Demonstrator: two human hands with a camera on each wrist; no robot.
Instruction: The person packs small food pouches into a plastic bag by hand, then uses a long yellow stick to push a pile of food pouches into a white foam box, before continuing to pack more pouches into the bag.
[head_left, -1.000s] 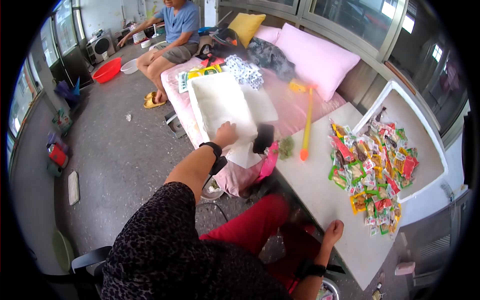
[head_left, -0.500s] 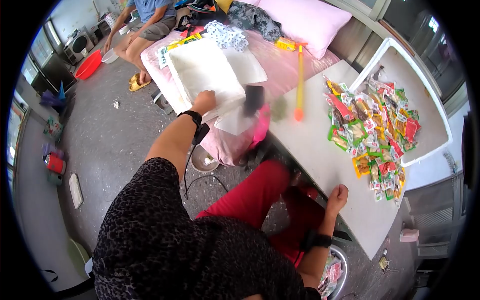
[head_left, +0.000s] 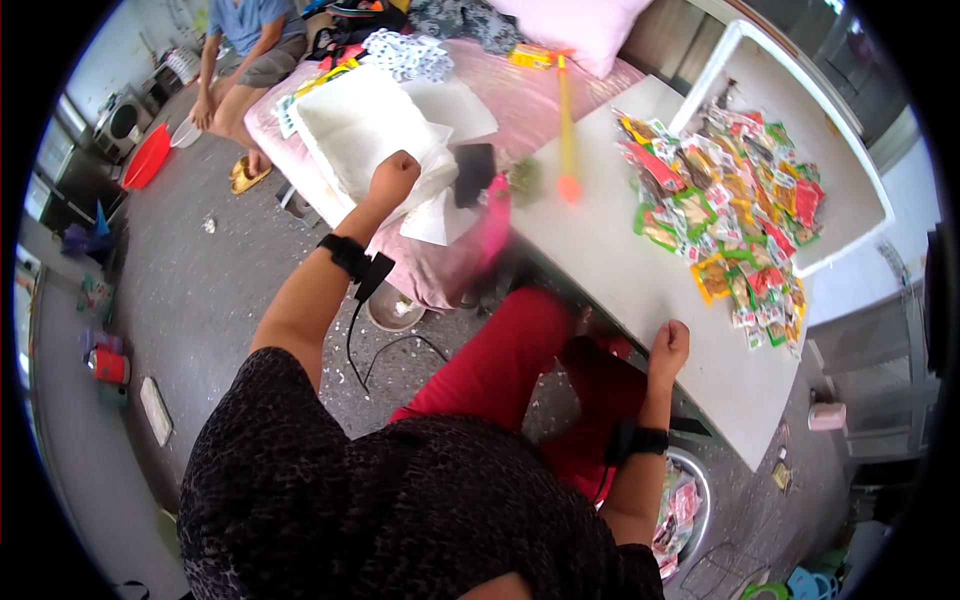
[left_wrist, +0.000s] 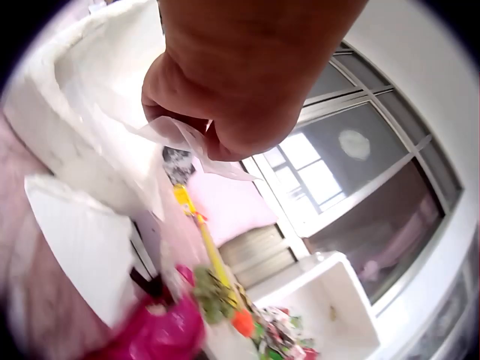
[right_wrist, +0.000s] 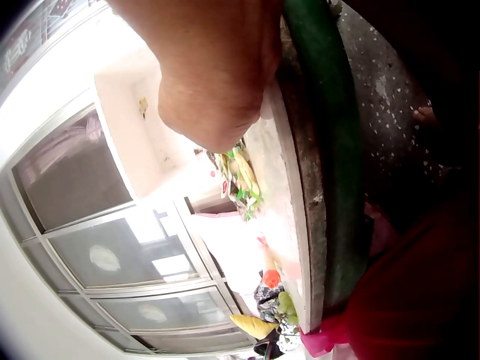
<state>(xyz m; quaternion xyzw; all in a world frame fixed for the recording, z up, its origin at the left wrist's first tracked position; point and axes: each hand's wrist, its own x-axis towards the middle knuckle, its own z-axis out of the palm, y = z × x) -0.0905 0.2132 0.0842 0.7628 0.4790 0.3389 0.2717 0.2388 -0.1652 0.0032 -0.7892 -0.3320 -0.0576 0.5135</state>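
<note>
My left hand [head_left: 396, 176] is above the near corner of a white foam box [head_left: 330, 120] on the bed. It pinches a thin, translucent white plastic sheet [left_wrist: 180, 135], which hangs from the fingers beside the box's wall in the left wrist view. My right hand [head_left: 670, 345] rests at the edge of the pale table [head_left: 600, 225], fingers loosely curled, with nothing seen in it. Small colourful snack packets [head_left: 740, 210] lie heaped on the table to its right, spilling from a tipped white foam box [head_left: 850, 180].
On the table lies a yellow stick with an orange end [head_left: 567, 130]. A dark flat object [head_left: 474, 175] and a pink bag [head_left: 494, 225] are near the bed's corner. A metal basin [head_left: 690, 510] with packets stands below the table. Another person [head_left: 250, 60] sits at the bed's far end.
My left hand has risen from the near end of the foam box, and the plastic sheet now stretches from it. My right hand stays at the table edge. The head view has shifted.
</note>
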